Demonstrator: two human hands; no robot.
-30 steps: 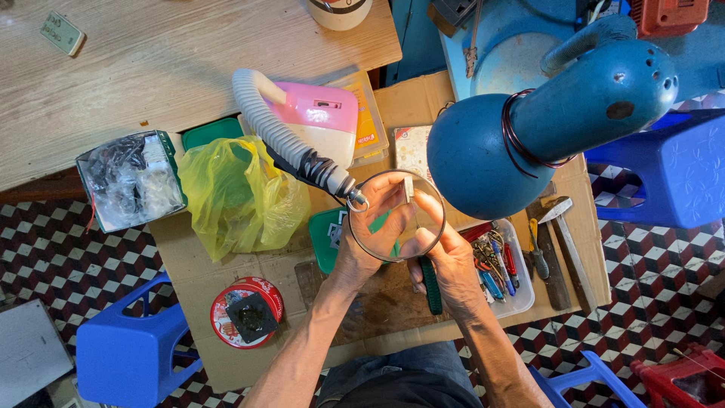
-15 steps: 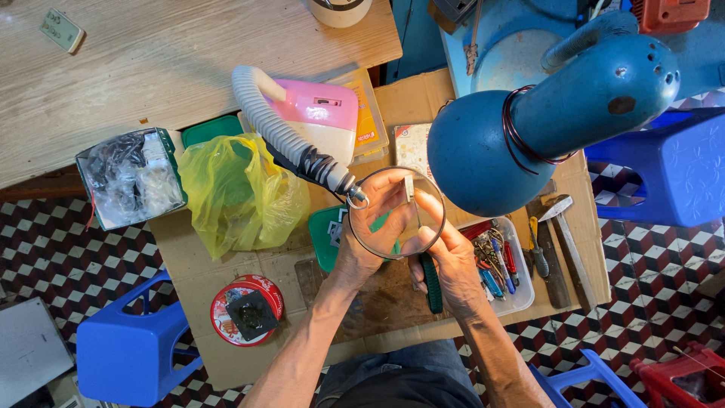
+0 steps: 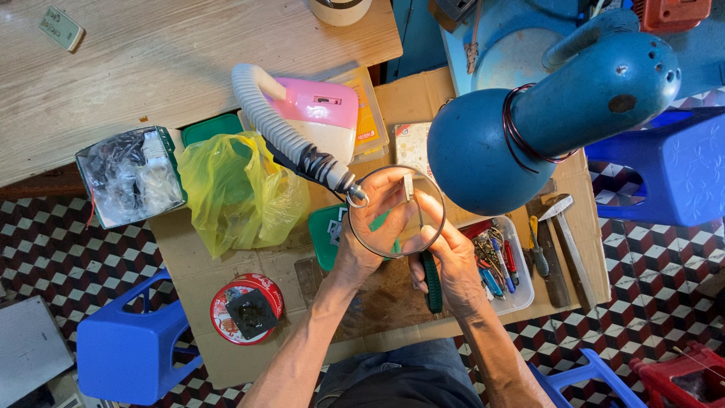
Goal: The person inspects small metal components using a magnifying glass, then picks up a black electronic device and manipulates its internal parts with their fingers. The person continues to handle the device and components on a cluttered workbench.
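Both hands meet under a round magnifier lens (image 3: 362, 227) on a white flexible arm (image 3: 276, 128). My left hand (image 3: 361, 245) pinches a small green part (image 3: 380, 221), seen through the glass. My right hand (image 3: 447, 261) grips a slim tool with a dark green handle (image 3: 432, 283); its light tip points up beside the part. They work over a cardboard-covered low table (image 3: 211, 295).
A big blue desk lamp (image 3: 529, 128) hangs just right of the hands. Yellow plastic bag (image 3: 238, 189), clear box of parts (image 3: 128, 177), red round tin (image 3: 245, 308), tray of small tools (image 3: 502, 268), hammer (image 3: 566, 234). Blue stools (image 3: 128, 347) stand on the checkered floor.
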